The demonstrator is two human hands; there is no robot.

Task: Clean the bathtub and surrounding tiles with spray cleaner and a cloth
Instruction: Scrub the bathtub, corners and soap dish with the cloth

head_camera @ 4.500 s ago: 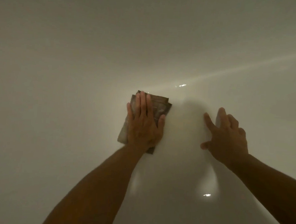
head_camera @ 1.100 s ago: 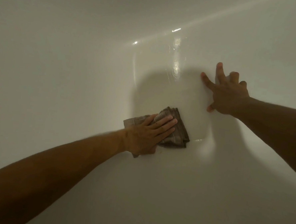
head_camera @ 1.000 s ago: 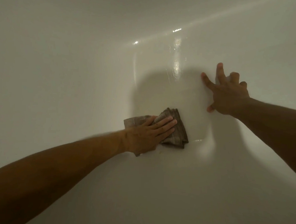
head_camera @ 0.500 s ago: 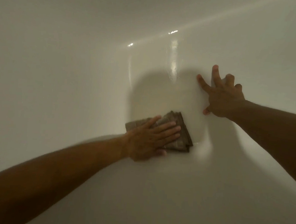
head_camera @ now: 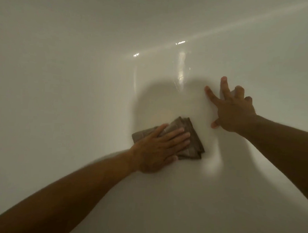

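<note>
Under the flat-fingered left hand [head_camera: 156, 149] lies a folded brown cloth [head_camera: 189, 145]; right hand [head_camera: 234, 112] splayed, empty.

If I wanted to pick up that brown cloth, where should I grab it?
Probably the corner of the cloth that sticks out beyond the fingertips of the left hand, coming from the right. The cloth lies folded flat on the white tub, and that hand covers its left part, so the bare stacked edges there look easiest to pinch.
</note>
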